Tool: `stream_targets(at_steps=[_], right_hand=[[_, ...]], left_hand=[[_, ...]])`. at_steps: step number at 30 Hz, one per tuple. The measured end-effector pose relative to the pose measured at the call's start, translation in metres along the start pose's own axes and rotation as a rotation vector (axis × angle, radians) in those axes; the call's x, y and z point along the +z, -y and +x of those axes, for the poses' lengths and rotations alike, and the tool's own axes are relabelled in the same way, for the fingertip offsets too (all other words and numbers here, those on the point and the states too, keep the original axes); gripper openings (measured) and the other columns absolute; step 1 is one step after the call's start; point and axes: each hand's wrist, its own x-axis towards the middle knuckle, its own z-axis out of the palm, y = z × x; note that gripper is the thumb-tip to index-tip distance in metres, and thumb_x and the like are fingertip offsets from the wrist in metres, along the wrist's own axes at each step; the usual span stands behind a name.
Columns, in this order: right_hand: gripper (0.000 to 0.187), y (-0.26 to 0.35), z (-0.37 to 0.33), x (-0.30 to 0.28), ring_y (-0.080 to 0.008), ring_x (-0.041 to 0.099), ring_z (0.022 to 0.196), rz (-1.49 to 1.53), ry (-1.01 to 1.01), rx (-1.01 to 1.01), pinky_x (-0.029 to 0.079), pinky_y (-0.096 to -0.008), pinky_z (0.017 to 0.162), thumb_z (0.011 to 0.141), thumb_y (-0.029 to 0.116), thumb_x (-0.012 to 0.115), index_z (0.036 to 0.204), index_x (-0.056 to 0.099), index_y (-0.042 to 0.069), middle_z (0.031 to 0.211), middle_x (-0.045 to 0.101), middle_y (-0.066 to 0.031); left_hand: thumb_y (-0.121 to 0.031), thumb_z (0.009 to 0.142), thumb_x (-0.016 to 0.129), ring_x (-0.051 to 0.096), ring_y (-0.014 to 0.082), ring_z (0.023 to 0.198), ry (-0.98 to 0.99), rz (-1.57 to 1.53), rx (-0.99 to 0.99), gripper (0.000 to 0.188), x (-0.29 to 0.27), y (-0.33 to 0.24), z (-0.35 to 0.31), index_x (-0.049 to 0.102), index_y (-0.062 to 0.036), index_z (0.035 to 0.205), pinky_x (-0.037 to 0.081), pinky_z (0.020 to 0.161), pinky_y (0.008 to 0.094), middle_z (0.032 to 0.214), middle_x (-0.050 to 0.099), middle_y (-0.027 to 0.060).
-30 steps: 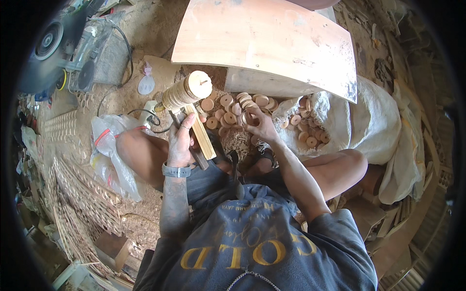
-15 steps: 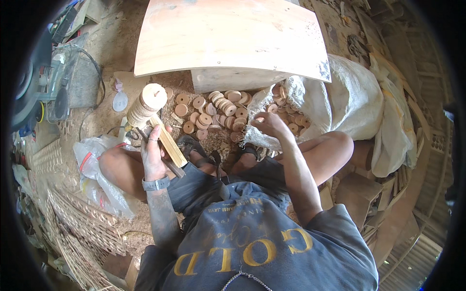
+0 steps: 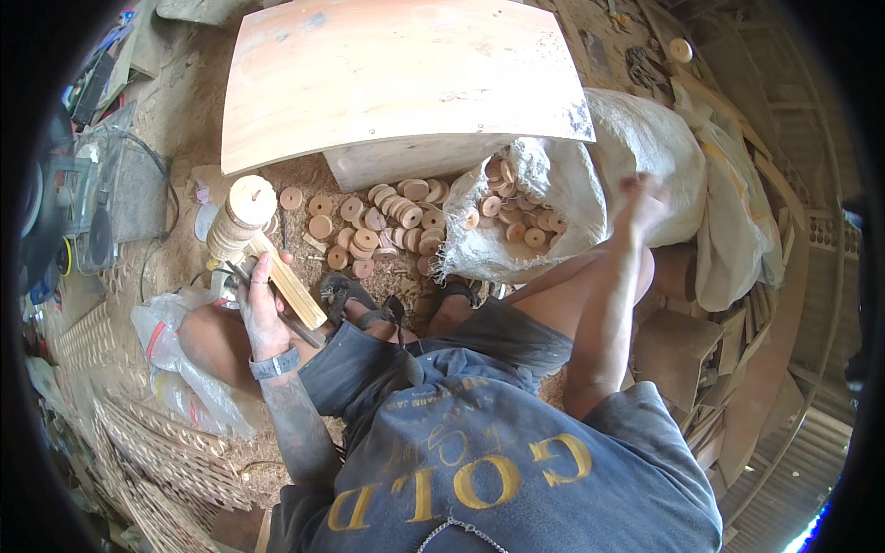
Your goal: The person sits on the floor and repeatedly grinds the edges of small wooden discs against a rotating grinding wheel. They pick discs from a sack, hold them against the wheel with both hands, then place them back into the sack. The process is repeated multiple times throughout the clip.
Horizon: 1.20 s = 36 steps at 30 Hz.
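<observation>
My left hand (image 3: 264, 309) is closed around a pale squared wooden bar (image 3: 288, 284) and a dark narrow strip (image 3: 302, 332) beside it. At the bar's far end, a stack of round wooden discs (image 3: 230, 226) stands tilted, the top disc with a small hole or peg at its centre. To the right, my right hand (image 3: 645, 198) is raised over the white woven sack (image 3: 645, 147); motion smears its fingers. Inside the mouth of the sack lie several small wooden discs (image 3: 535, 237). More loose wooden discs (image 3: 406, 212) are heaped on the ground ahead of my feet.
A low board-topped wooden table (image 3: 396, 83) stands ahead. A single pale disc (image 3: 680, 50) shows at the upper right. Power tools (image 3: 88, 194) and a cable are at the left, near a clear plastic bag (image 3: 175, 359). Perforated wood offcuts (image 3: 166, 452) lie lower left, boards (image 3: 678, 355) to the right.
My right hand has swung right and away from the sack's mouth. A pale disc now shows at the upper right, where none was visible. My left hand keeps its grip; the whole view has shifted slightly.
</observation>
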Motion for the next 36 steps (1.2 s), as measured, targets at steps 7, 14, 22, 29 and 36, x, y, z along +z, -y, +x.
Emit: stream_targets(at_steps=[7, 14, 22, 29, 36], right_hand=[[0.052, -0.13, -0.141, 0.083, -0.0415, 0.065, 0.101, -0.947, 0.719, 0.09, 0.051, -0.0449, 0.09, 0.077, 0.034, 0.074, 0.108, 0.061, -0.005, 0.105, 0.066, -0.0276], [0.061, -0.131, -0.165, 0.105, -0.0426, 0.058, 0.112, -0.996, 0.862, 0.033, 0.05, -0.044, 0.095, 0.079, 0.033, 0.069, 0.128, 0.054, -0.001, 0.123, 0.056, -0.0264], [0.055, 0.105, -0.138, 0.042, -0.0277, 0.072, 0.084, -0.788, 1.248, -0.026, 0.056, -0.0376, 0.077, 0.075, 0.034, 0.077, 0.117, 0.063, 0.001, 0.09, 0.072, -0.0179], [0.06, 0.196, -0.19, 0.071, -0.0204, 0.071, 0.092, 0.303, 1.062, -0.158, 0.056, -0.0343, 0.084, 0.076, 0.027, 0.084, 0.124, 0.061, 0.0, 0.1, 0.072, -0.0151], [0.057, 0.186, -0.222, 0.096, -0.0225, 0.065, 0.107, 0.439, 1.181, 0.113, 0.052, -0.0326, 0.093, 0.082, 0.016, 0.081, 0.127, 0.057, -0.01, 0.112, 0.069, -0.0169]], left_hand=[[-0.038, 0.095, 0.06, 0.04, 0.0008, 0.048, 0.072, 0.081, 0.088, 0.034, 0.017, -0.009, -0.016, 0.063, -0.0059, 0.106, 0.03, 0.041, 0.0171, 0.086, 0.063, -0.0006], [-0.025, 0.096, 0.06, 0.041, 0.0019, 0.043, 0.032, 0.026, 0.039, 0.02, 0.022, -0.012, -0.024, 0.063, -0.0052, 0.101, 0.031, 0.036, 0.0175, 0.084, 0.068, 0.0044], [-0.03, 0.095, 0.062, 0.048, 0.0007, 0.052, 0.197, 0.106, -0.034, 0.027, 0.032, -0.007, -0.021, 0.064, -0.0059, 0.107, 0.033, 0.042, 0.0165, 0.085, 0.069, 0.0018], [-0.029, 0.094, 0.064, 0.044, 0.0033, 0.041, 0.269, 0.089, -0.039, 0.026, 0.069, -0.005, -0.031, 0.065, -0.0033, 0.097, 0.031, 0.036, 0.0195, 0.068, 0.064, 0.0023], [-0.026, 0.096, 0.062, 0.047, 0.005, 0.041, 0.225, 0.074, 0.044, 0.024, 0.077, -0.007, -0.035, 0.063, -0.0016, 0.098, 0.034, 0.035, 0.0209, 0.07, 0.065, 0.0042]])
